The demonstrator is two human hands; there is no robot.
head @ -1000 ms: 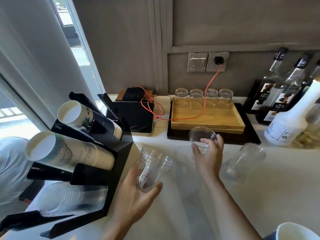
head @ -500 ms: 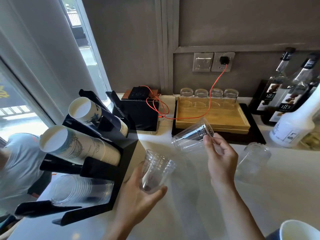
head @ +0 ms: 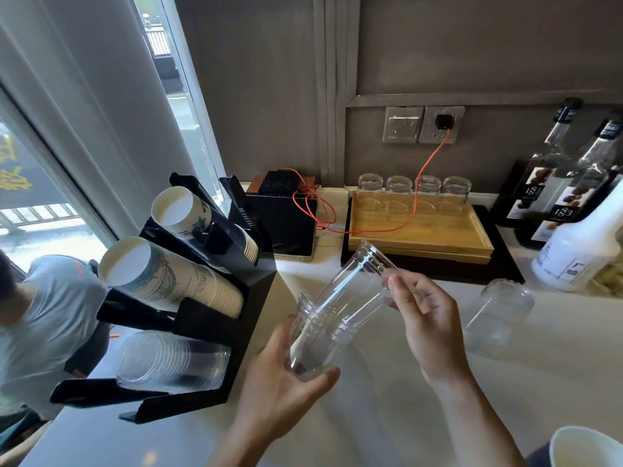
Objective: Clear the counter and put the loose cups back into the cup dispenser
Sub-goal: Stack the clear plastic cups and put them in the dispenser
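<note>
Midway, I judge. The left hand (head: 279,382) grips a nested stack of clear cups (head: 313,338); the right hand (head: 424,318) pinches another clear cup (head: 354,281), its base entering the stack. One upturned cup (head: 495,315) waits on the bench (head: 556,382) at three o'clock — the cup dispenser (head: 202,332) sits at nine, nothing returned yet.

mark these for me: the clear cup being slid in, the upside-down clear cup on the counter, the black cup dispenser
clear cup being slid in (head: 350,284), head view, mid sidewall.
upside-down clear cup (head: 495,315), head view, sidewall, right of the right hand (head: 428,318).
black cup dispenser (head: 256,291), head view, bare right side panel.
</note>
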